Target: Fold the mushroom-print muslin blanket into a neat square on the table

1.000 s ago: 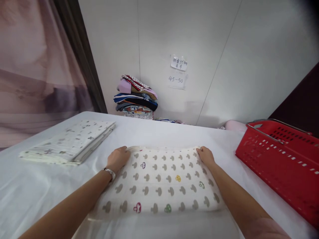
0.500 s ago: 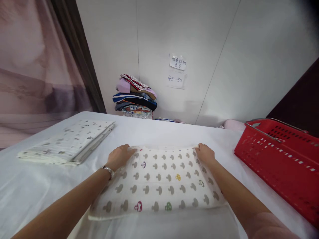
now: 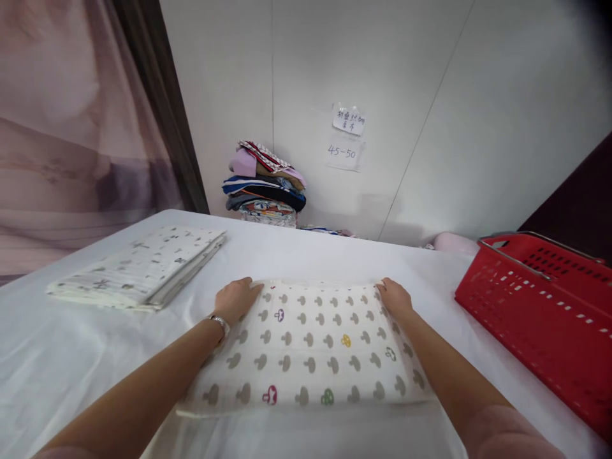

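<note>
A white cloth printed with mushrooms [image 3: 310, 344] lies spread in front of me on the white-covered table. Most of its mushrooms are grey-brown, a few are purple, yellow, pink or green. My left hand [image 3: 238, 299] is closed on its far left corner, the fingertips partly hidden by the cloth. At the far right corner, my right hand [image 3: 394, 296] pinches the same cloth. The far edge is stretched straight between both hands, and the near edge lies toward me.
A folded patterned cloth [image 3: 143, 268] lies on the left of the table. On the right stands a red plastic basket [image 3: 530, 306] with metal handles. Behind the table's far edge is a stack of folded fabrics [image 3: 265, 188] against the wall, near taped paper signs [image 3: 348, 121].
Both hands keep hold of the mushroom cloth in nearly the same place. The whole view has shifted slightly, so the surroundings sit a little farther right.
</note>
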`<state>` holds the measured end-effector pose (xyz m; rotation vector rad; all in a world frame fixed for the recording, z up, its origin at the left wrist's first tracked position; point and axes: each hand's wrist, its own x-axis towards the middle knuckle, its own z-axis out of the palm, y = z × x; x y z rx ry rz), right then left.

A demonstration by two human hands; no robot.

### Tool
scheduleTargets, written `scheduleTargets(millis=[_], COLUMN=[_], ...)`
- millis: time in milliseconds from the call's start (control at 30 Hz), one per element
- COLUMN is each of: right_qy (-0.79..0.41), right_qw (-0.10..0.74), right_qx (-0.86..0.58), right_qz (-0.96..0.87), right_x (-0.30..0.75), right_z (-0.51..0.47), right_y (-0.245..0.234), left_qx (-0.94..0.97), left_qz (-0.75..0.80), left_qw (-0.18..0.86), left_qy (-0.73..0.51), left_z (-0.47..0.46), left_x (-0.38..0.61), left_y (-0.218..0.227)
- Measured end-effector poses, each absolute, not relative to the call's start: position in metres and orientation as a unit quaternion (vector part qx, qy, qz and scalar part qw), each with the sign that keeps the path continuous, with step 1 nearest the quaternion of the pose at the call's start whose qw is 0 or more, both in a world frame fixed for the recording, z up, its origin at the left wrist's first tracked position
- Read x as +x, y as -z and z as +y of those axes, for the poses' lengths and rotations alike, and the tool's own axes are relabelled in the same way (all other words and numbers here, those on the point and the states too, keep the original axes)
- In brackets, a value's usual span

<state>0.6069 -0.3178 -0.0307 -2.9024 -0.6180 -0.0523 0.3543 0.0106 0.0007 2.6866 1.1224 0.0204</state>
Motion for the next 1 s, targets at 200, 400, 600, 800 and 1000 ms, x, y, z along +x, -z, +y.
scheduleTargets(millis=[200, 400, 600, 800, 1000], right_qy=[0.100, 0.023, -0.074, -0.092, -0.007], right_qw=[0.082, 0.152, 0.094, 0.128, 0.142], right_qx=[-0.949, -0.855, -0.858, -0.864, -0.871], right_qz=[-0.287, -0.495, -0.500, -0.479, -0.470], right_x=[0.588, 0.537, 0.535, 0.538, 0.542], right_z=[-0.310, -0.268, -0.253, -0.249, -0.233], right_y=[0.018, 0.018, 0.035, 0.031, 0.022], left_qx=[0.931, 0.980, 0.990, 0.991, 0.983], left_qz=[0.347, 0.122, 0.081, 0.079, 0.146], left_qw=[0.088, 0.005, 0.013, 0.067, 0.083], left_qy=[-0.068, -0.157, -0.113, -0.085, -0.076], left_z=[0.004, -0.021, -0.023, -0.015, -0.009], left_x=[0.348, 0.353, 0.346, 0.348, 0.341], left_y=[-0.003, 0.003, 0.034, 0.034, 0.015])
